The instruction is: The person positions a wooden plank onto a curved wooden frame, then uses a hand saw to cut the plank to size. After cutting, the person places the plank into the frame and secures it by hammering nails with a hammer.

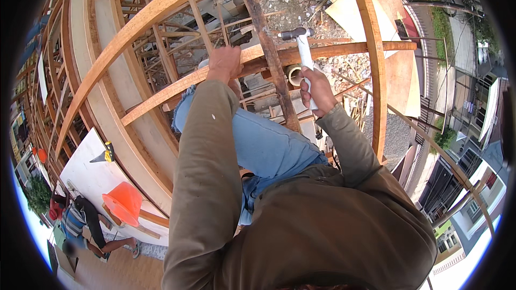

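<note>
My left hand [224, 64] is closed around a light wooden beam [172, 88] close to its end, which meets a dark, weathered crosspiece [269, 48]. In my right hand [321, 92] is a hammer [304, 51] with a white handle and a dark metal head. The fingers wrap the lower part of the handle, and the head points up, apart from the wood, just right of the crosspiece. Behind the hammer runs a darker reddish beam [344, 50]. My jeans-clad leg [269, 139] lies below both hands, across the framing.
A long beam [134, 29] crosses the upper left; another [374, 75] stands at right. Far below lie rubble [293, 11] and plywood sheets [403, 75]. At lower left, a white board [86, 166] carries a yellow-and-black-handled tool [109, 152] and an orange plastic container [123, 203], near another person [80, 220].
</note>
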### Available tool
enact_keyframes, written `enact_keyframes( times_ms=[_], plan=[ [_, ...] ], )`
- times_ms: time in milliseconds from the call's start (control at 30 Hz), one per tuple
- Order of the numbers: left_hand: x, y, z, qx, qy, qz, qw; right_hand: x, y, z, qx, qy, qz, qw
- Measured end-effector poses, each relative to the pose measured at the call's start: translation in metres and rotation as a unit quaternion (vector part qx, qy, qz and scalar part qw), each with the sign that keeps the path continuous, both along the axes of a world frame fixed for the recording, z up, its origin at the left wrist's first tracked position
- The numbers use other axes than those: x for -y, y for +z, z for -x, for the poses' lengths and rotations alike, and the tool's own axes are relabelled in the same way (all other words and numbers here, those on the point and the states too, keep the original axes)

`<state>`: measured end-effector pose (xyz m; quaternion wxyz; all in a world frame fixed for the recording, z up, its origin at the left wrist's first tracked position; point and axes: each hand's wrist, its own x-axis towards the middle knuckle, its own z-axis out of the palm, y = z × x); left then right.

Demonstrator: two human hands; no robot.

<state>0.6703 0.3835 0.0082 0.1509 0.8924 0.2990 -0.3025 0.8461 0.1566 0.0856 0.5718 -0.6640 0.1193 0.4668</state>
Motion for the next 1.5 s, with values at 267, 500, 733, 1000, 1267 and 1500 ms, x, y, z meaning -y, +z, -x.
enact_keyframes(
  times_ms=[267, 500, 733, 1000, 1267, 1500],
  plan=[
    [-0.005, 0.011, -0.011, 0.009, -0.010, -0.006, 1.000, 0.001, -0.007, -0.012, -0.063, 0.207, 0.057, 0.975],
    [-0.007, 0.008, -0.006, 0.009, -0.008, -0.002, 1.000, 0.023, 0.066, -0.162, 0.330, -0.184, -0.049, 0.925],
    [0.002, -0.007, -0.002, 0.005, 0.001, 0.010, 1.000, 0.002, -0.028, -0.001, -0.062, 0.173, 0.030, 0.983],
    [0.001, 0.005, -0.007, 0.017, -0.006, -0.004, 1.000, 0.018, 0.004, -0.030, 0.003, 0.257, 0.091, 0.962],
    [-0.009, 0.000, -0.013, -0.002, -0.017, 0.003, 1.000, -0.001, 0.016, -0.083, 0.154, -0.224, -0.029, 0.962],
    [-0.011, 0.005, -0.013, 0.005, 0.008, 0.002, 1.000, 0.005, -0.033, -0.004, 0.007, -0.006, 0.007, 1.000]
  ],
)
